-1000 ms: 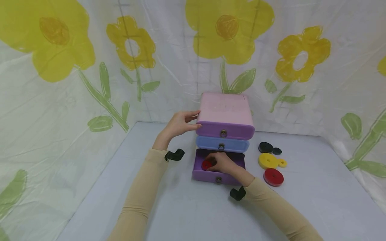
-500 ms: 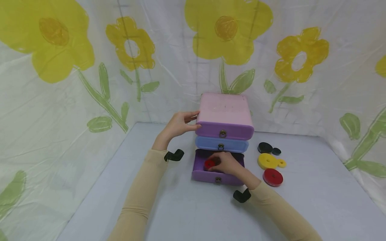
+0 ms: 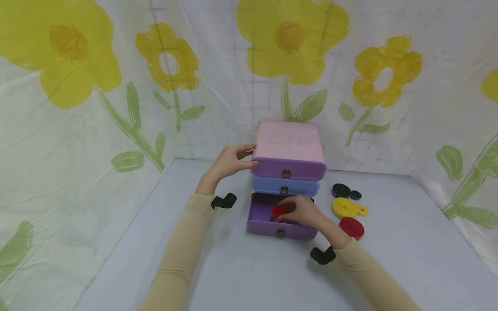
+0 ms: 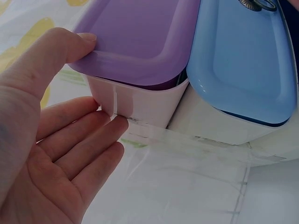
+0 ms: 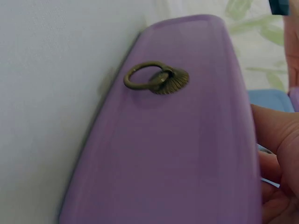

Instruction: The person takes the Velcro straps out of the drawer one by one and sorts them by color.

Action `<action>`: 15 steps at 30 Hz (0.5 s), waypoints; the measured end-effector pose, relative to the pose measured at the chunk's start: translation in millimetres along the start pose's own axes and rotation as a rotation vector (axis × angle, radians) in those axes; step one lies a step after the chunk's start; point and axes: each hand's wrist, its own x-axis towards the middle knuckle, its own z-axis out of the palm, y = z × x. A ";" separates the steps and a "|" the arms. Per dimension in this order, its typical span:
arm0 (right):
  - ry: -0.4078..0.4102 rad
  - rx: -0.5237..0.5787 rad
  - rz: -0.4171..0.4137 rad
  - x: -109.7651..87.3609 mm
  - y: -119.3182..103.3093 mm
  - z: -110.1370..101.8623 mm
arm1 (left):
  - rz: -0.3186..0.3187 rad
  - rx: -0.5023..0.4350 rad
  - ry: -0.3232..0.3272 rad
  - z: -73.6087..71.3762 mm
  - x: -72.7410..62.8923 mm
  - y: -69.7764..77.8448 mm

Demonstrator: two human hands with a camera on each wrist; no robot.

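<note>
In the head view a small drawer cabinet (image 3: 288,138) with a pink top stands on the table. Its bottom purple drawer (image 3: 262,226) is pulled out; the blue drawer (image 3: 268,185) and the upper purple drawer (image 3: 268,166) sit in above it. My right hand (image 3: 305,211) pinches a small red disc (image 3: 278,211) inside the bottom drawer. My left hand (image 3: 227,161) rests at the cabinet's left front corner. In the left wrist view its thumb (image 4: 70,46) lies on the upper drawer's front, and its fingertips (image 4: 120,122) meet the pink side. The right wrist view hides the disc.
Right of the cabinet lie a black pair of discs (image 3: 341,190), a yellow pair (image 3: 344,207) and a larger red disc (image 3: 352,227). A brass ring pull (image 5: 159,79) hangs on the bottom drawer's front. A flower-printed sheet (image 3: 218,108) hangs behind.
My right hand has moved right within the bottom drawer, carrying the small red disc with it. The left hand stays at the cabinet's corner.
</note>
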 end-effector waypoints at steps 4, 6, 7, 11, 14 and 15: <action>0.013 -0.002 0.010 -5.2 2.4 -7.2 | -0.001 0.005 0.008 0.0 1.9 -5.8; 0.024 -0.007 0.022 -7.6 3.9 -10.1 | 0.001 0.009 0.015 1.4 7.8 -18.4; 0.027 -0.008 0.031 -8.8 5.0 -11.2 | 0.002 0.012 0.017 2.2 10.7 -24.4; 0.039 0.011 0.077 -13.0 7.7 -15.7 | 0.006 0.015 0.026 5.0 18.9 -41.4; 0.040 0.037 0.089 -15.8 9.7 -19.0 | 0.009 0.012 0.023 5.5 19.1 -41.1; 0.040 0.040 0.089 -16.8 10.5 -20.1 | 0.011 0.011 0.021 5.7 19.2 -41.2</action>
